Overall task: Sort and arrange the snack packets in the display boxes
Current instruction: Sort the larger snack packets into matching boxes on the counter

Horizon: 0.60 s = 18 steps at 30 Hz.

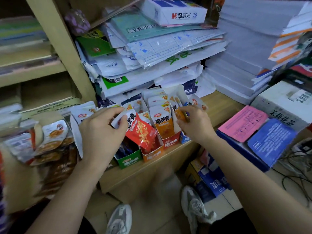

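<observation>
Biggest worry here: the row of narrow cardboard display boxes stands right at the front edge of the tan wooden bench (221, 105), so one hard shove could tip a box onto the floor. The green-fronted cardboard box (128, 159) looks closest to going over.

The left hand (101, 130) has its fingers and thumb curled round the white top of a red-and-white glossy foil snack packet (140, 130), which leans tilted over the orange-fronted cardboard box (152, 153). Slippery foil plus a grip at one corner, so I reckon it could slide out or land in the wrong flavour.

The right hand (194, 125) pinches an orange-and-white foil packet (180, 115) by the red-fronted cardboard box (170, 141); can't tell which box it's in. That box is crammed, so forcing it might crease the packets.

The packets are flat, crinkly pouches, and the boxes are thin card with torn-open tops. A loose heap of packets (50, 137) waits on the left.
</observation>
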Available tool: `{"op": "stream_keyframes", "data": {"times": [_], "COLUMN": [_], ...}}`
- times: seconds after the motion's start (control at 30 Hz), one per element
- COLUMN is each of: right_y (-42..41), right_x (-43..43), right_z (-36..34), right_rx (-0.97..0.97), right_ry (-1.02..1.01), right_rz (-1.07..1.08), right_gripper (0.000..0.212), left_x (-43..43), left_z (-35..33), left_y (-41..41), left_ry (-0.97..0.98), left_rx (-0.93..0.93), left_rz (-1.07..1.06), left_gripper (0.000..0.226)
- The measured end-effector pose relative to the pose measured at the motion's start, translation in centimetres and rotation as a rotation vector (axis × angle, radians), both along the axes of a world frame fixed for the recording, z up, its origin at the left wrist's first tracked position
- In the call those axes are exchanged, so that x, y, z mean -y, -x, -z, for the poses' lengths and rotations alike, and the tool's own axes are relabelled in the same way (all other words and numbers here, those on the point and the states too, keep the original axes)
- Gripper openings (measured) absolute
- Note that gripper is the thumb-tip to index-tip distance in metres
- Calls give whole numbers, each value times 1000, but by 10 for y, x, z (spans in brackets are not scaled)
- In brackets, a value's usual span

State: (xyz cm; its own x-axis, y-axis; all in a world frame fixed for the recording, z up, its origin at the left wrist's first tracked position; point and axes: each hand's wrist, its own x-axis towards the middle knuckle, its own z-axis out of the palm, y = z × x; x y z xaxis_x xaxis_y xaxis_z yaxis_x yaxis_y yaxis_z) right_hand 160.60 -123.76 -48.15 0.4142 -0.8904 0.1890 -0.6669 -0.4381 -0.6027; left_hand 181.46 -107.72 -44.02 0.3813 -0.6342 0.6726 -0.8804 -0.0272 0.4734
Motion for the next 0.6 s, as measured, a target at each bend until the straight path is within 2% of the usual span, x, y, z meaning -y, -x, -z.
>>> {"op": "stream_keyframes", "data": {"times": [0.1,0.2,0.3,0.4,0.47,0.53,0.6], "right_y": [-2,-10,-23,-38,-46,-48,-44], "right_x": [0,-11,-29,-42,-47,-48,-41], "right_z": [-1,-11,-19,-22,-24,-27,-28], "right_rx": [75,186,250,281,285,319,400], "right_ry": [0,-71,-156,-138,-91,-66,-47], "right_rz": [12,-108,-268,-391,-415,-382,-304], "right_gripper": [34,35,51,65,52,21,26], "left_x": [1,0,2,4,5,9,15], "left_z": [3,3,3,6,6,4,3], "left_y": [-1,-7,-11,-7,-3,2,5], "left_ry": [89,145,114,31,0,6,3], "left_rx": [-26,-77,-132,-243,-276,-324,-424], "left_rz": [8,7,72,188,258,318,370], "left_gripper": [13,14,13,13,12,15,30]}}
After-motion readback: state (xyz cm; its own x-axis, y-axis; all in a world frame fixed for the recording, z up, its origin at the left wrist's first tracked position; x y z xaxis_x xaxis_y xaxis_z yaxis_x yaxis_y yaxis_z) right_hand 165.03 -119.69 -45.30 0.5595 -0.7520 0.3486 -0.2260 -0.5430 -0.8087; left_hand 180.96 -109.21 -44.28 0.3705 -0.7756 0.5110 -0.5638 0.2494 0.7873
